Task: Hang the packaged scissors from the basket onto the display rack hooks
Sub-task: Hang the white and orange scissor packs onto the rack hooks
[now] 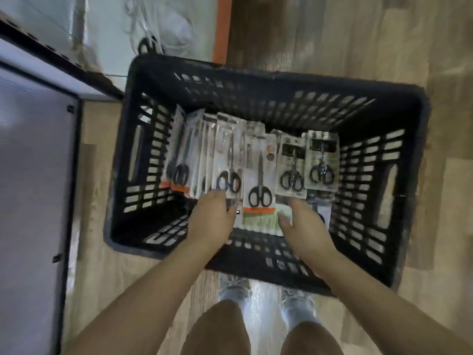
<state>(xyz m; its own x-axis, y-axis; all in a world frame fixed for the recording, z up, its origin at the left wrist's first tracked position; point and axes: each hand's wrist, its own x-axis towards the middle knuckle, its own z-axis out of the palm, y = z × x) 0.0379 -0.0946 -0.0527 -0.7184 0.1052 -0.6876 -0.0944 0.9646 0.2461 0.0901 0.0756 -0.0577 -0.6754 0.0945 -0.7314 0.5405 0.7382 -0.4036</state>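
Knees and pale shoes (234, 285) stand at six o'clock on the wood floor (332, 34), just behind the black basket (399, 98). Both hands reach into it: the left hand (211, 219) has its fingers curled at the lower edge of a scissors pack (228, 165), though whether that grip has actually closed on it is too blurred to tell; the right hand (303, 226) is released beside the middle pack (259, 175). Many packs lie in the basket toward twelve o'clock. No rack hooks show, so the hanging looks barely begun.
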